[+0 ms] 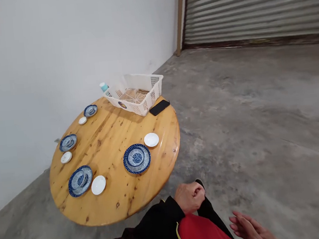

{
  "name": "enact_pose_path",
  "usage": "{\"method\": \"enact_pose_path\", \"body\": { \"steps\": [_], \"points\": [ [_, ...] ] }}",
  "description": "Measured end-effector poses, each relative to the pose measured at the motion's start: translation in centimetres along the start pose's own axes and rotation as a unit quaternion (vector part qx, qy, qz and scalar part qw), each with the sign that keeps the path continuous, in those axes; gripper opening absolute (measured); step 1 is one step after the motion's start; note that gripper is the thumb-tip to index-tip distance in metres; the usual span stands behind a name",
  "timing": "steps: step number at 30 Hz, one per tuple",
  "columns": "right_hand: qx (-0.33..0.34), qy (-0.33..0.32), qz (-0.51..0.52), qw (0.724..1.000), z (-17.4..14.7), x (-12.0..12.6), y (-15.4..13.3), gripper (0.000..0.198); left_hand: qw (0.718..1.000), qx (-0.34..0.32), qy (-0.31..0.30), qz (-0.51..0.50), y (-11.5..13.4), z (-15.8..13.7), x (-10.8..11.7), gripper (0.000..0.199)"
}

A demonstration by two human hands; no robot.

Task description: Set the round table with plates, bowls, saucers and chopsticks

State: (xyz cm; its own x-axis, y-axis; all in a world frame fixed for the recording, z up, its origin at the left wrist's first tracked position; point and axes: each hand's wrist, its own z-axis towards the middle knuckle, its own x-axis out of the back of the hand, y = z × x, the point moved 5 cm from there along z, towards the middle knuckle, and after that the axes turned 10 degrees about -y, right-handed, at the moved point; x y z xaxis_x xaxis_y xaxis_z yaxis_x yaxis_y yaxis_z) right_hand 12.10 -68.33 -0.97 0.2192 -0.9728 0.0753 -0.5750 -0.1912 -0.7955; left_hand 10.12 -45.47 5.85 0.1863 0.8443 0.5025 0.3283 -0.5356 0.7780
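- Key relation: the round blue-and-white patterned plate (147, 164) lies ahead and to the left of our left hand (190, 198), with the rim of the round yellow-brown wooden counter (113, 139) between them.
- Plate is on the counter, near the edge on our side; a smaller blue-and-white patterned dish (137, 158) sits in it.
- All round, so no long axis to line up with; any side looks equal to us.
- Shallow round white dish (151, 139): just beside the plate, on its far right side.
- Left hand is clearly nearer; right hand (252, 229) is well apart, low and to the right, over the grey concrete floor (257, 132) in view.
- Left pose: forearm in a black sleeve (158, 218) comes across from lower left, hand in front of the body by the red cloth (202, 231), outside the counter's edge.
- Left grip: fingers curled into a loose fist; we see nothing in it.
- Right grip: fingers extended, slightly bent, thumb side partly hidden to us; nothing held that we can see. Wrist runs off the bottom edge.
- Neither hand touches the plate or the counter, as far as we can tell.
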Motion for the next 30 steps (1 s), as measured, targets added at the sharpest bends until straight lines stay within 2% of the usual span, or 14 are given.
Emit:
{"method": "enact_pose_path", "body": {
  "steps": [2, 6, 9, 11, 16, 21, 25, 30],
  "points": [
    [-0.017, -0.027, 0.009, 0.999, 3.1, 1.0, -3.4, 0.054, 0.999, 0.017, 0.037, -0.023, 1.6, 2.5, 0.8, 0.021],
    [0.011, -0.093, -0.018, 0.995, 9.1, 2.7, -10.1, 0.057, 0.993, 0.03, 0.102, -0.057, 4.9, 6.9, 1.7, 0.019],
    [0.016, -0.118, -0.04, 0.992, 13.4, 3.2, -13.9, 0.056, 0.99, 0.044, 0.119, -0.058, 6.5, 9.0, 1.6, 0.018],
    [0.016, -0.141, -0.051, 0.989, 15.8, 2.6, -16.0, 0.055, 0.989, 0.065, 0.124, -0.051, 6.7, 9.8, 1.4, 0.019],
    [0.018, -0.227, -0.08, 0.97, 19.2, -1.9, -19.7, 0.053, 0.977, 0.119, 0.165, -0.069, 5.5, 10.5, 2.1, 0.019],
    [0.057, -0.302, -0.123, 0.944, 21.0, -7.2, -24.2, 0.056, 0.961, 0.106, 0.233, -0.105, 4.3, 12.4, 5.3, 0.019],
    [0.155, -0.328, -0.174, 0.916, 23.0, -10.7, -31.4, 0.057, 0.951, 0.08, 0.276, -0.117, 4.1, 13.6, 8.6, 0.021],
    [0.32, -0.338, -0.241, 0.851, 24.6, -16.3, -42.2, 0.05, 0.929, 0.082, 0.345, -0.102, 2.8, 12.0, 11.8, 0.027]
  ]
}}
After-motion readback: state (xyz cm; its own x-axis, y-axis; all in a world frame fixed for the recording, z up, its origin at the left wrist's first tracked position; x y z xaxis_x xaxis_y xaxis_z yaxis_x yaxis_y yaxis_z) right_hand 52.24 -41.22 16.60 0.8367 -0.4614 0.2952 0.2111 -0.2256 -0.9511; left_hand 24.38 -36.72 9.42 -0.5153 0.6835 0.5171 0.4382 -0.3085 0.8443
